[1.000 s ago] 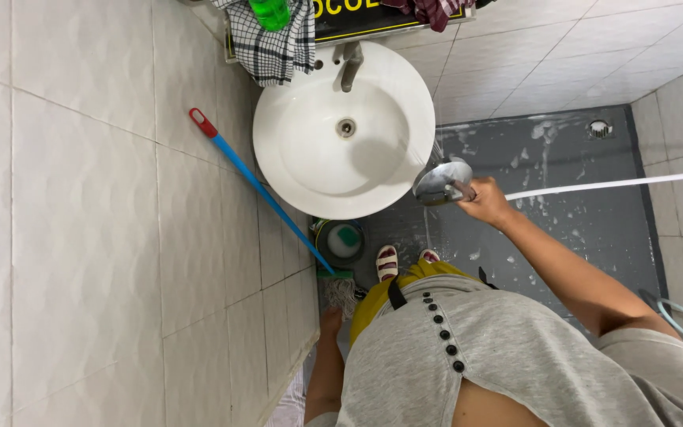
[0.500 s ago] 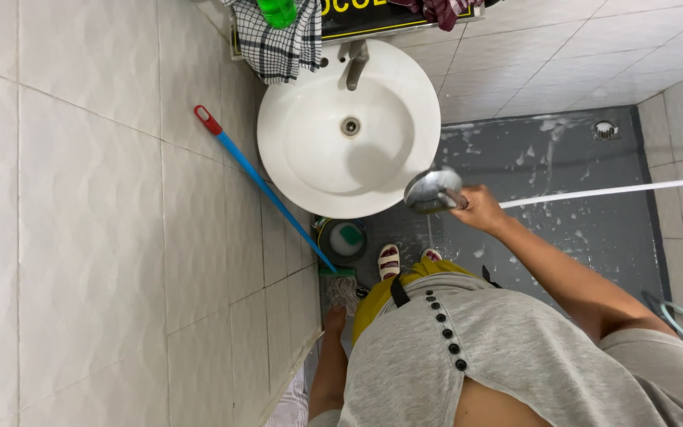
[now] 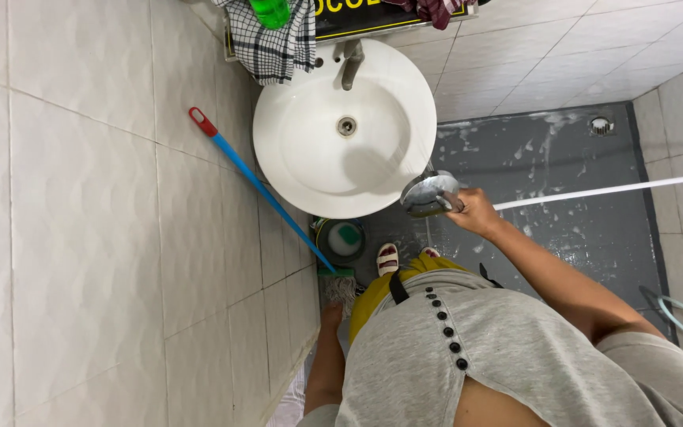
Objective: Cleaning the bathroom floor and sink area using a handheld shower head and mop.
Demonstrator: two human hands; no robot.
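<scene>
1. The grey wet floor fills the upper right of the frame, flecked with foam, a round drain in its far corner; pale wall tiles take the whole left side
2. The white round basin sits at top centre, its tap at the upper rim and a checked cloth draped just left of that
3. A blue-handled brush leans diagonally from the left-centre wall down to the bristles at lower centre, passing under the basin's left edge
4. Your right hand is wrapped tight round the handle of the shower head, just right of frame centre, beside the basin's lower right rim; the head points left of the grip, its long axis running left to right
5. The white hose trails right from that hand to the frame edge
6. Your left hand hangs at lower centre beside the brush bristles, holding nothing as far as you can see, fingers unclear
7. A small green-topped tub stands under the basin
</scene>
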